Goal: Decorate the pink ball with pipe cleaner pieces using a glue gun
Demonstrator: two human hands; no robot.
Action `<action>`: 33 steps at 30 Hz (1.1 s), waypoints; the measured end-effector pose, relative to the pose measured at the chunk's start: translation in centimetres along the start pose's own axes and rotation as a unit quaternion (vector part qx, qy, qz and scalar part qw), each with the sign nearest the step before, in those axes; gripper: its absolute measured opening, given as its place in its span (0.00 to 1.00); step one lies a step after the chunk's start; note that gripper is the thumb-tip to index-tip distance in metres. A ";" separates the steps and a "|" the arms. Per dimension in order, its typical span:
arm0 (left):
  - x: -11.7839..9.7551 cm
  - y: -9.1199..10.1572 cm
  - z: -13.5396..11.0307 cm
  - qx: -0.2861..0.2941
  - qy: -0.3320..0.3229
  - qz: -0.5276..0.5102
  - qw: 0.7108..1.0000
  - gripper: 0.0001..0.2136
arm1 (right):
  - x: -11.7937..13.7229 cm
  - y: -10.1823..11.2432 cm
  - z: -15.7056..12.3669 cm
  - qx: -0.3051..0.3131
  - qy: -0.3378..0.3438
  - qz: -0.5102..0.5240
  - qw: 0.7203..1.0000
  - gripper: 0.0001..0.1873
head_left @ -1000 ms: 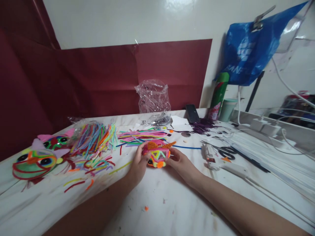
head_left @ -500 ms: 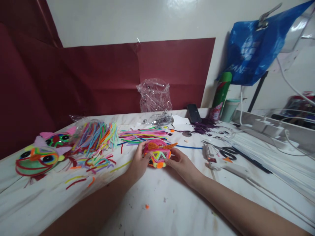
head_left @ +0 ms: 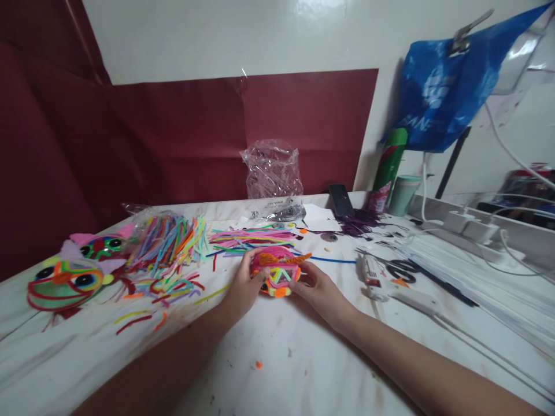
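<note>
Both my hands grip a small round pink craft figure that rests on the white table. It is wrapped in coloured pipe cleaners and has an orange horn sticking out to the right. My left hand cups its left side with curled fingers. My right hand clasps its right side below the horn.
Two finished craft faces lie at the far left beside piles of coloured pipe cleaners. A glue gun, scissors and cables lie to the right. A clear plastic bag, a phone, a green can and a cup stand at the back.
The view has shifted slightly. The figure and both hands have stayed almost in place, with the horn dipping a little.
</note>
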State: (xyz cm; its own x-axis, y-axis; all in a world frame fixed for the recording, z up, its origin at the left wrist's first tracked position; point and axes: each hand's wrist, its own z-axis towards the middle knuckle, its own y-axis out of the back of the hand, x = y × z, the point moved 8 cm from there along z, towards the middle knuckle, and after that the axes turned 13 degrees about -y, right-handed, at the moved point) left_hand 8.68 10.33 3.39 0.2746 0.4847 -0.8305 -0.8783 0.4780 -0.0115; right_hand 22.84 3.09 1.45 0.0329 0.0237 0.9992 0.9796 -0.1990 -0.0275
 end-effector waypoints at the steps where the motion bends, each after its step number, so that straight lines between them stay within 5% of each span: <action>1: 0.0 0.0 0.0 0.002 0.001 -0.005 1.000 0.20 | 0.0 0.0 0.0 0.002 0.000 0.002 1.000 0.26; 15: 0.1 0.2 -0.2 0.000 0.001 -0.012 1.000 0.20 | -0.2 0.1 0.2 0.044 -0.033 0.098 0.994 0.25; 33: -0.6 -0.5 -0.7 -0.022 0.030 -0.013 0.999 0.27 | 0.4 -0.3 -0.2 0.041 0.001 0.037 0.998 0.23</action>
State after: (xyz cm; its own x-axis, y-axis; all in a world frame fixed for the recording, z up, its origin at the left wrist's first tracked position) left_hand 8.65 9.34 3.51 0.2755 0.4275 -0.8610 -0.8879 0.4564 -0.0575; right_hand 22.47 2.93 1.90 0.1056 0.0097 0.9944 0.9875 -0.1190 -0.1037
